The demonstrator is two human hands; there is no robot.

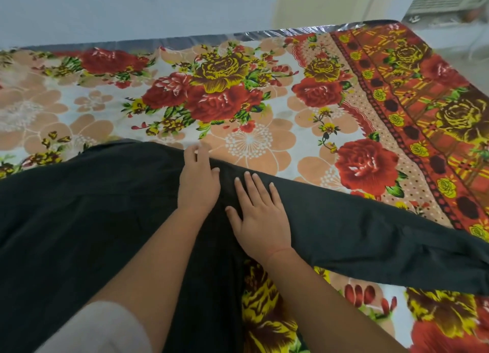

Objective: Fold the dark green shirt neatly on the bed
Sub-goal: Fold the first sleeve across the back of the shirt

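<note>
The dark green shirt point(92, 207) is plain and very dark. It lies flat on the near side of the flowery bed sheet point(238, 88). Its long sleeve point(370, 233) points right. The right hand point(260, 217) presses on it with fingers spread. The left hand point(198, 178) rests at its far edge; its fingers are blurry, so I cannot tell if they pinch.

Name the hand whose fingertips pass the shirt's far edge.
The left hand: its fingertips reach the floral sheet; the right hand keeps entirely on the dark green shirt.
</note>
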